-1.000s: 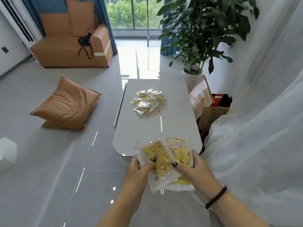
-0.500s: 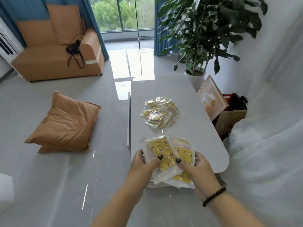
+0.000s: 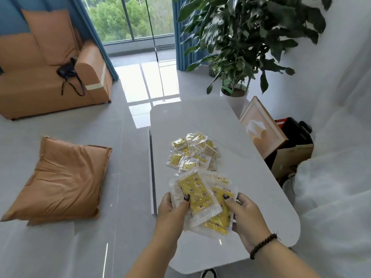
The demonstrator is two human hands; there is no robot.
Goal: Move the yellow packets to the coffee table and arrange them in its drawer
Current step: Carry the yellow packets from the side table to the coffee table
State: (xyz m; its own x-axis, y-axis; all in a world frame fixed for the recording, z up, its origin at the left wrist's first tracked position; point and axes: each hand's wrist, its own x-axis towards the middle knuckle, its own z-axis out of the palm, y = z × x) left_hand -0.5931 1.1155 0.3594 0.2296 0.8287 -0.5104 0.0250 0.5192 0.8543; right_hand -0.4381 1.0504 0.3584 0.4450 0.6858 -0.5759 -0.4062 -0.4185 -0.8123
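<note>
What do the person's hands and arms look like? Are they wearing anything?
Both forearms are bare, with no sleeves showing. The left hand and the right hand have dark, almost black nail polish on the thumbnails. The right wrist wears a beaded bracelet of small dark brown beads. No rings or watch can be seen.

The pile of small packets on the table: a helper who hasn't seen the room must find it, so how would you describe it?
Find the long white coffee table beside the potted plant. Midway along it lies a loose pile of small packets, untouched, just beyond the larger yellow packets held in both hands.
</note>
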